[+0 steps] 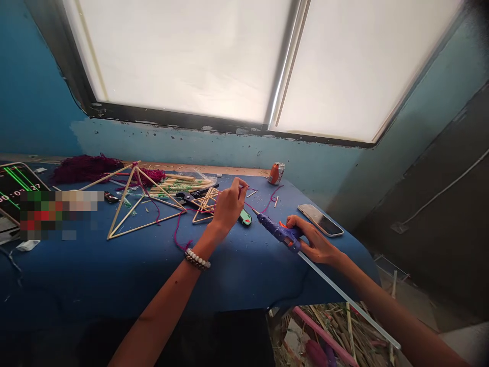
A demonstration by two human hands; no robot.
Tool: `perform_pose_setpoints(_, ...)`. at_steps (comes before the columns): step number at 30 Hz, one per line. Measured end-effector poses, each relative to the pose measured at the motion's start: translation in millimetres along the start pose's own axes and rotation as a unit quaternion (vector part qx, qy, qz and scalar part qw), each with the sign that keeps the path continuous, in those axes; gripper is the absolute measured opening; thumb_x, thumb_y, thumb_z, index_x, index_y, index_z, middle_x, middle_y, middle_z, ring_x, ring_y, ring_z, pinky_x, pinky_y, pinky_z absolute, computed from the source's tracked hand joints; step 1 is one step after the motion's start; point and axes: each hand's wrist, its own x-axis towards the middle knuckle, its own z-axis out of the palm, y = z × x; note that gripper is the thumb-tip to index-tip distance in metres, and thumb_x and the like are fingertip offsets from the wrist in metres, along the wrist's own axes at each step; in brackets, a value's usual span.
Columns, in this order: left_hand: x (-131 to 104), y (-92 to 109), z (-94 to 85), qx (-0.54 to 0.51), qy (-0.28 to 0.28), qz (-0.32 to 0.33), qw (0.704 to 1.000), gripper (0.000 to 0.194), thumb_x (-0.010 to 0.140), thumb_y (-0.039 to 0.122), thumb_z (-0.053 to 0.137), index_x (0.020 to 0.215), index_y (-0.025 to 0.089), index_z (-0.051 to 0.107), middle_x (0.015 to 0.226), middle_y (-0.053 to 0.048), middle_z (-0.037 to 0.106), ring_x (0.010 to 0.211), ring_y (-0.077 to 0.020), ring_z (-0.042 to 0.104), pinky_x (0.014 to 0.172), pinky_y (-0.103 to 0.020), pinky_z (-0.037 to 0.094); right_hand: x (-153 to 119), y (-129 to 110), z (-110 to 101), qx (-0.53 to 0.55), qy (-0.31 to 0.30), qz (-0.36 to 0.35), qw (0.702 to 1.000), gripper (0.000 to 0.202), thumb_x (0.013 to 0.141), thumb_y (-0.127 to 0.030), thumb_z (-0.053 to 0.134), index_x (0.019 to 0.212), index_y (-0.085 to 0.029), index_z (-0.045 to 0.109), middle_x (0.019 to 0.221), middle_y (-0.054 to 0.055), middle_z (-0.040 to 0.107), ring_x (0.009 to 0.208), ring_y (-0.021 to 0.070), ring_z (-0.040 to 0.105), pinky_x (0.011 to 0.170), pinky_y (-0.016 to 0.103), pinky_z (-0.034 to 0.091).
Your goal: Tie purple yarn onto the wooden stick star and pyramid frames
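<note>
The left hand (229,204) has its grip pinched together, fingertips on purple yarn (178,235) above the tabletop (229,275). The right hand's (313,242) grip is closed around the glue gun (277,229), fingers at its orange trigger; the nozzle points to 10 o'clock, close to the yarn, but whether they touch I cannot tell. A glue stick (344,293) juts from its back toward 4 o'clock.

From the left hand, the can (275,174) stands at 2 o'clock, contents unseen; sticks (178,186) lie at 10 o'clock with clear plastic about them. The small frame (206,206) is at 9 o'clock, partly behind that hand, the big frame (147,225) beyond. Farther that way, pixelation hides things and the view's edge cuts off a screen (17,191).
</note>
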Motion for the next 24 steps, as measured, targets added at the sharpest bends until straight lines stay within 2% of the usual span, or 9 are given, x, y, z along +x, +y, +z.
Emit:
perform_pose_setpoints(3, -2.4, 6.3, -2.6, 0.077, 0.000, 0.025, 0.997, 0.014, 0.103, 0.024, 0.044, 0.106, 0.018, 0.056, 0.075, -0.004, 0.069, 0.070, -0.0206, 0.069, 0.060, -0.025, 0.037, -0.8, -3.0, -1.3, 0.024, 0.000, 0.004, 1.000, 0.018, 0.092, -0.040, 0.049, 0.092, -0.023, 0.042, 0.087, 0.002, 0.044, 0.075, 0.0186, 0.039, 0.069, 0.033, 0.035)
perform_pose_setpoints(7, -4.0, 10.6, -3.2, 0.160, -0.014, 0.049, 0.986, 0.021, 0.106, 0.027, 0.037, 0.107, 0.018, 0.056, 0.071, -0.005, 0.068, 0.066, -0.0224, 0.070, 0.056, -0.025, 0.036, -3.4, -6.6, -5.4, 0.058, 0.006, 0.027, 0.998, 0.034, 0.091, -0.057, 0.047, 0.089, -0.023, 0.044, 0.083, 0.002, 0.045, 0.070, 0.0181, 0.037, 0.065, 0.032, 0.032)
perform_pose_setpoints(10, -4.2, 10.9, -0.9, 0.204, -0.019, 0.060, 0.977, 0.026, 0.106, 0.030, 0.034, 0.107, 0.018, 0.056, 0.070, -0.006, 0.068, 0.064, -0.0234, 0.070, 0.054, -0.025, 0.036, -6.4, -7.4, -6.4, 0.088, 0.020, 0.052, 0.995, 0.040, 0.092, -0.062, 0.043, 0.084, -0.022, 0.046, 0.074, 0.001, 0.044, 0.064, 0.0169, 0.034, 0.059, 0.031, 0.028)
perform_pose_setpoints(13, -3.7, 9.3, 1.5, 0.235, -0.020, 0.065, 0.970, 0.027, 0.107, 0.030, 0.032, 0.108, 0.018, 0.056, 0.069, -0.006, 0.068, 0.064, -0.0234, 0.070, 0.054, -0.025, 0.037, -9.5, -3.2, -4.2, 0.134, 0.026, 0.066, 0.988, 0.040, 0.091, -0.062, 0.042, 0.084, -0.022, 0.047, 0.073, 0.002, 0.047, 0.063, 0.0175, 0.038, 0.059, 0.032, 0.033)
perform_pose_setpoints(17, -3.8, 7.0, 3.2, 0.259, -0.021, 0.072, 0.963, 0.027, 0.107, 0.029, 0.032, 0.108, 0.019, 0.057, 0.069, -0.005, 0.068, 0.065, -0.0219, 0.071, 0.055, -0.024, 0.038, -13.0, 10.0, 0.2, 0.195, 0.041, 0.061, 0.978, 0.034, 0.086, -0.055, 0.046, 0.083, -0.022, 0.051, 0.074, 0.003, 0.048, 0.066, 0.0196, 0.044, 0.066, 0.037, 0.042)
perform_pose_setpoints(24, -2.9, 7.5, 1.1, 0.281, -0.019, 0.058, 0.958, 0.030, 0.107, 0.031, 0.031, 0.109, 0.019, 0.059, 0.068, -0.005, 0.068, 0.066, -0.0230, 0.071, 0.056, -0.025, 0.041, -26.1, 23.8, 0.9, 0.247, 0.061, 0.070, 0.965, 0.024, 0.081, -0.043, 0.047, 0.074, -0.021, 0.054, 0.067, 0.003, 0.045, 0.067, 0.0216, 0.047, 0.068, 0.038, 0.042)
